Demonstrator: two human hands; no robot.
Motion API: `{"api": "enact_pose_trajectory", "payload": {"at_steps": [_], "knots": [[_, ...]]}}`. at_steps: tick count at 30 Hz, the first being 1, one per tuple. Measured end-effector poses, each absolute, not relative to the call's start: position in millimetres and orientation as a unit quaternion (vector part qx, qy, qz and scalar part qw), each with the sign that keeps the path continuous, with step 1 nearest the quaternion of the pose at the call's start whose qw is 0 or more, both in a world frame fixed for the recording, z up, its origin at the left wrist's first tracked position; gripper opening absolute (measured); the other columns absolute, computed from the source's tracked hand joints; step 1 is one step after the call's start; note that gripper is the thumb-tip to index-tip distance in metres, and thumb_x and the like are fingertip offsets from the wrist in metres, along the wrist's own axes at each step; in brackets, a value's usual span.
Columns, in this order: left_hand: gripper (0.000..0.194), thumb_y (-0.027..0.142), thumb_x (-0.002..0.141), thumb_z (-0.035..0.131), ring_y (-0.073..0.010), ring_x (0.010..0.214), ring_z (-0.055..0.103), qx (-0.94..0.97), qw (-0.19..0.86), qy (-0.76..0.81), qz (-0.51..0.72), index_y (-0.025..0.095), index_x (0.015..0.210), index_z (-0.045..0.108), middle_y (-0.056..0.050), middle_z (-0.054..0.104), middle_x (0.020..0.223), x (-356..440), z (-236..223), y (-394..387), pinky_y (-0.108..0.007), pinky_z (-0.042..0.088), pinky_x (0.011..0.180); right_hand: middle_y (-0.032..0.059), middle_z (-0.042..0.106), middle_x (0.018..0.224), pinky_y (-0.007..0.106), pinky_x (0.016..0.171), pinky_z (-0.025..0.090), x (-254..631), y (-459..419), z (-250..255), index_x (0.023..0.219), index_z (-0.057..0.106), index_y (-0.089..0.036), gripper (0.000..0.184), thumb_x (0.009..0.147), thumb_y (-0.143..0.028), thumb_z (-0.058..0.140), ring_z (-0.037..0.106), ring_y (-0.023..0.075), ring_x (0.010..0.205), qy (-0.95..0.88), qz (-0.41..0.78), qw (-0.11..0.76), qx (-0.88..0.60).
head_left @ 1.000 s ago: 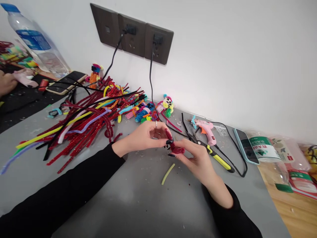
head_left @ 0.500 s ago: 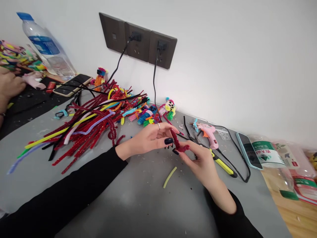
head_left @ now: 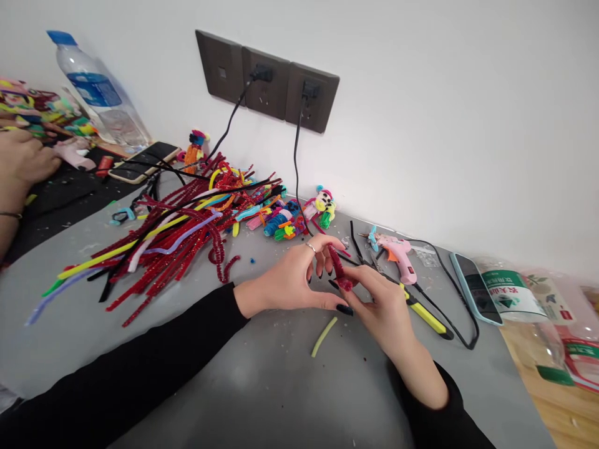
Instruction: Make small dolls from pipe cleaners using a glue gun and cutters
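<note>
Between finger and thumb of my right hand point(head_left: 377, 299) is a short dark red pipe cleaner point(head_left: 336, 260), bent, with one end standing up. My left hand point(head_left: 292, 274) is beside it, thumb spread away from the curled fingers; its index fingertip is by the upper end of the pipe cleaner, and whether it touches cannot be made out. A short pale yellow-green pipe cleaner piece point(head_left: 324, 337) lies on the grey table just below the hands. To the left spreads a heap of pipe cleaners point(head_left: 173, 231), mostly dark red.
Behind my right hand lie a pink glue gun point(head_left: 397, 252) and yellow-handled pliers point(head_left: 428, 317). A phone point(head_left: 475, 290) and plastic bottles point(head_left: 512, 290) are at the right. Small pipe cleaner figures point(head_left: 283, 218) stand near the wall. Another person's hand point(head_left: 28, 156) is far left.
My left thumb has come off the red pipe cleaner and swung down, opening the hand. My right hand keeps its pinch. The view has shifted slightly, moving everything right and down.
</note>
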State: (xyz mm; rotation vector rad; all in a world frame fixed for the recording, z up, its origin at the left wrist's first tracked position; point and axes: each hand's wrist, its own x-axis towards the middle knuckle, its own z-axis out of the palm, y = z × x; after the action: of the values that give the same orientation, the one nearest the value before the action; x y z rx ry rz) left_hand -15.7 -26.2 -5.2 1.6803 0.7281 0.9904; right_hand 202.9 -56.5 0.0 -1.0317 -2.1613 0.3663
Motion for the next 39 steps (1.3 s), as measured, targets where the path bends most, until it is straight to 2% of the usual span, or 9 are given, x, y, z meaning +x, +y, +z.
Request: {"api": "enact_pose_trajectory", "payload": {"at_steps": [6,12,17,24,27,31,35,39], "knots": [[0.062,0.052,0.079,0.088,-0.019,0.082,0.061,0.685,0.509,0.307,0.421,0.021,0.124,0.059,-0.002,0.063,0.091,-12.2,-3.7,-28.1,-0.029,0.046,0.066,0.0084,0.079,0.093,0.028,0.065,0.061,203.2,-53.4,0.4,0.116,0.072,-0.02,0.02,0.102,-0.018,0.058,0.076,0.0201,0.081,-0.839,0.141,0.336,-0.404],[0.073,0.052,0.07,0.095,-0.0182,0.078,0.059,0.687,0.512,0.315,0.408,0.02,0.126,0.06,0.0,0.062,0.088,-8.8,-4.5,-27.8,-0.028,0.044,0.062,0.0078,0.077,0.091,0.026,0.067,0.06,204.5,-52.7,-1.0,0.118,0.07,-0.02,0.023,0.102,-0.011,0.056,0.075,0.0192,0.081,-0.848,0.085,0.35,-0.389],[0.062,0.041,0.073,0.089,-0.018,0.076,0.058,0.68,0.495,0.335,0.424,0.02,0.124,0.061,0.001,0.06,0.085,-8.5,-2.5,-28.7,-0.028,0.043,0.06,0.0067,0.075,0.088,0.028,0.067,0.059,203.1,-54.7,1.4,0.119,0.068,-0.019,0.02,0.104,-0.014,0.056,0.074,0.0193,0.077,-0.856,0.037,0.346,-0.382],[0.045,0.036,0.083,0.078,-0.017,0.075,0.059,0.671,0.489,0.342,0.441,0.02,0.121,0.061,0.001,0.059,0.083,-8.0,1.7,-28.7,-0.028,0.043,0.06,0.0071,0.076,0.089,0.028,0.066,0.061,204.7,-51.2,-2.6,0.117,0.07,-0.019,0.02,0.104,-0.014,0.056,0.076,0.0202,0.079,-0.852,0.041,0.327,-0.407],[0.049,0.036,0.084,0.078,-0.0173,0.08,0.059,0.644,0.524,0.33,0.449,0.019,0.126,0.059,0.0,0.058,0.087,-7.2,0.7,-28.0,-0.027,0.043,0.062,0.0074,0.076,0.09,0.028,0.064,0.061,205.5,-51.8,-1.7,0.117,0.071,-0.02,0.019,0.104,-0.017,0.057,0.076,0.0199,0.079,-0.843,0.041,0.331,-0.423],[0.065,0.041,0.082,0.082,-0.0174,0.086,0.058,0.571,0.605,0.332,0.444,0.019,0.136,0.053,-0.001,0.057,0.093,-3.6,-4.0,-25.7,-0.028,0.045,0.069,0.0058,0.077,0.089,0.028,0.065,0.061,205.3,-52.3,-0.2,0.113,0.072,-0.023,0.017,0.103,-0.018,0.059,0.076,0.0183,0.075,-0.832,0.045,0.346,-0.432],[0.053,0.044,0.083,0.083,-0.0195,0.095,0.062,0.55,0.645,0.324,0.42,0.019,0.124,0.061,-0.005,0.065,0.099,-2.4,-4.4,-23.2,-0.03,0.047,0.077,0.0045,0.078,0.086,0.026,0.064,0.061,205.9,-51.6,-0.3,0.11,0.072,-0.022,0.015,0.102,-0.017,0.062,0.076,0.0173,0.072,-0.826,0.054,0.356,-0.434],[0.038,0.043,0.085,0.082,-0.019,0.092,0.063,0.583,0.604,0.344,0.421,0.018,0.111,0.07,-0.007,0.07,0.104,-7.1,1.0,-20.9,-0.028,0.045,0.072,0.0048,0.079,0.088,0.026,0.063,0.061,206.9,-52.4,2.4,0.111,0.071,-0.022,0.015,0.102,-0.016,0.061,0.077,0.0172,0.073,-0.823,0.072,0.348,-0.442]]}}
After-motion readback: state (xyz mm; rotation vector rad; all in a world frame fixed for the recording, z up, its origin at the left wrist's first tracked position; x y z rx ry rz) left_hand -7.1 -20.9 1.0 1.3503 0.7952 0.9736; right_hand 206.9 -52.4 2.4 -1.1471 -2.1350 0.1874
